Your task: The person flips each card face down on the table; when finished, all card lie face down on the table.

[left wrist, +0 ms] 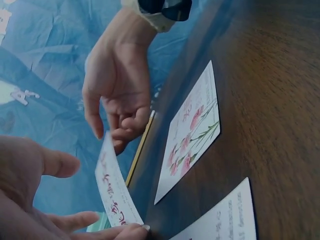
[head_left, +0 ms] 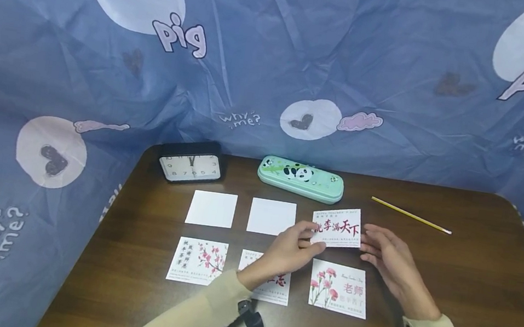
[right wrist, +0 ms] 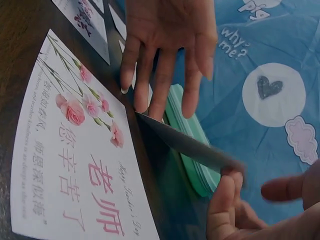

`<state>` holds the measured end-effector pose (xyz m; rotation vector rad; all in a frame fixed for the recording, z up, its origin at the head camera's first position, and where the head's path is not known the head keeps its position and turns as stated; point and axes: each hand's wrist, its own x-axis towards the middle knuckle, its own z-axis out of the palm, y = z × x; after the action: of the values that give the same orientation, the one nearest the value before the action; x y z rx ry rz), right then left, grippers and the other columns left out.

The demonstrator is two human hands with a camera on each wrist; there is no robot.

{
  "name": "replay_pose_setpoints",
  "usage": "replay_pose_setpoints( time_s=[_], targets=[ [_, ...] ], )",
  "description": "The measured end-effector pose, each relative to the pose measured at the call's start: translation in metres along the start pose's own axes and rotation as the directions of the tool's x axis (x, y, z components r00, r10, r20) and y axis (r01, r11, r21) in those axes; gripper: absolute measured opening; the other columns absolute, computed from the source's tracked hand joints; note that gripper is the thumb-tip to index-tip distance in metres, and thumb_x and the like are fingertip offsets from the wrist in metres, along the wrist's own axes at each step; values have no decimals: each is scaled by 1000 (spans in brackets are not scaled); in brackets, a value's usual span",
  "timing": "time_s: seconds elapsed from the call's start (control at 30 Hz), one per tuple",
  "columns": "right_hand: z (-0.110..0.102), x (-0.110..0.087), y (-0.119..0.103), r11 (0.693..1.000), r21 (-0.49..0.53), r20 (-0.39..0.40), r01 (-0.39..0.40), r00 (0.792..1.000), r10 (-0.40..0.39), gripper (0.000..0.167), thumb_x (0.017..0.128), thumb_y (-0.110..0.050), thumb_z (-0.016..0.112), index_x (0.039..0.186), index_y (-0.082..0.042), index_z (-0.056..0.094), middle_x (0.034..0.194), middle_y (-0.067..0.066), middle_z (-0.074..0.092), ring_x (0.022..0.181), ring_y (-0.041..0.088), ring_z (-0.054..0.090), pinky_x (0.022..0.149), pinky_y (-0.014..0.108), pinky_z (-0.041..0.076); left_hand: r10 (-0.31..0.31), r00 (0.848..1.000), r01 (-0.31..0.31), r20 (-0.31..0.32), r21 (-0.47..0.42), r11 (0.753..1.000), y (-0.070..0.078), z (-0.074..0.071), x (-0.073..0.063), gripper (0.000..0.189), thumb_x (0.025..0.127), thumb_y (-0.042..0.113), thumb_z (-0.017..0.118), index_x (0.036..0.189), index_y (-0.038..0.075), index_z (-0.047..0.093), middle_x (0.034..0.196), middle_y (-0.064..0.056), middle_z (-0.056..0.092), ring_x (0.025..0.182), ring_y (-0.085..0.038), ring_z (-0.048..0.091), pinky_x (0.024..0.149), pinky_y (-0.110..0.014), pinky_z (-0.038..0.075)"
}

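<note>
A card with large red Chinese characters [head_left: 337, 227] is tilted between the two hands, above the carnation card [head_left: 339, 288]. My left hand [head_left: 287, 250] touches its left edge with extended fingers; in the right wrist view that hand [right wrist: 167, 45] has its thumb away from the card. At the opposite edge are the fingertips of my right hand [head_left: 391, 258], its thumb also standing apart in the right wrist view. Left of the carnation card lies another red-lettered card [head_left: 274, 293], partly hidden by my left wrist. A plum-blossom card [head_left: 197, 261] lies farther left.
Two blank white cards [head_left: 211, 209] lie in the back row. Behind them stand a black desk clock [head_left: 190, 165] and a green panda pencil case [head_left: 300, 179]. A yellow pencil [head_left: 409, 214] lies at the back right. Blue printed cloth [head_left: 263, 75] hangs behind the table.
</note>
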<state>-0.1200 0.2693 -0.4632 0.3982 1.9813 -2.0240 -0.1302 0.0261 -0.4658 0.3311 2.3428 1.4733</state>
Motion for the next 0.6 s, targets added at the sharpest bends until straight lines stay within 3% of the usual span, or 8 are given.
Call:
replay_pose_setpoints(
  time_s=[0.13,0.3,0.47,0.6],
  targets=[
    [5,3,0,1000,5,64,30,997,-30,53,115,-22,28,157,10,26,102,-11,66,88,4,65,79,19,60,-8,1000,8,-2,18,1000,4,4,1,59,102,42,62,149,9,52,140,-18,66,124,-31,69,103,-41,59],
    [16,6,2,1000,1,101,26,995,-26,53,115,-23,32,155,10,28,107,-8,67,91,3,68,84,20,62,-40,999,40,-2,1,999,11,7,4,64,104,54,53,152,11,50,138,-16,68,124,-29,69,99,-41,59],
    [27,9,4,999,-38,126,0,992,4,57,114,-29,35,158,6,26,138,11,58,108,6,68,95,24,61,-25,1000,26,11,-67,997,14,11,7,65,106,56,49,154,12,48,138,-17,68,121,-29,71,94,-37,61],
    [36,8,5,995,-103,131,-17,991,30,68,111,-41,46,160,1,26,158,23,41,128,23,61,102,26,59,26,1000,-25,-1,-183,983,15,15,8,59,108,51,48,154,14,48,137,-19,68,117,-31,73,93,-36,63]
  ],
)
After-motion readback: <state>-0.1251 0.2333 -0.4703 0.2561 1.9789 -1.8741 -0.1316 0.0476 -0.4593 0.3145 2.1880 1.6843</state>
